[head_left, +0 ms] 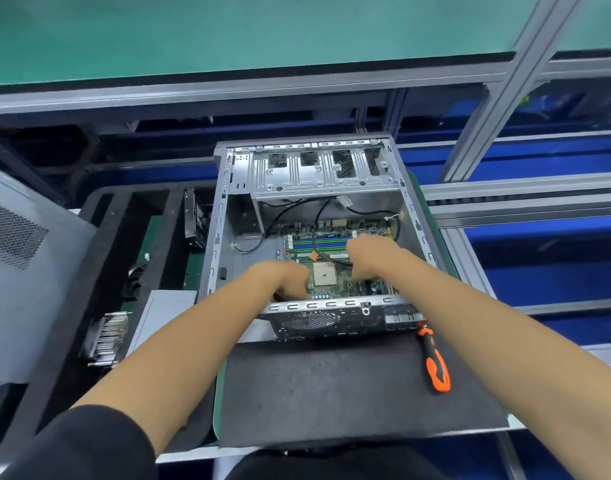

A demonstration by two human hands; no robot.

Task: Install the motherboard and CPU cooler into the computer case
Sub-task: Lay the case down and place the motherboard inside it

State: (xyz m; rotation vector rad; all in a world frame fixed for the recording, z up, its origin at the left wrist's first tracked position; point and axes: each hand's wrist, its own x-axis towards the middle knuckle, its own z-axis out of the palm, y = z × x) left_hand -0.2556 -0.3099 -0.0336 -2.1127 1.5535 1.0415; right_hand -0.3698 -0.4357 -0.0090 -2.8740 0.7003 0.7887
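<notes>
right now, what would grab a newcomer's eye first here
The open computer case at centre, with the green motherboard lying inside it and both hands on the board: left hand at its near-left edge, right hand over its right half. Next, the orange-and-black screwdriver on the dark mat, right of the case's near end.

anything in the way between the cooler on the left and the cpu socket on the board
Yes. Both hands, left hand and right hand, flank the CPU socket, and a black cable loops over the motherboard just behind it. The CPU cooler lies outside the case.
</notes>
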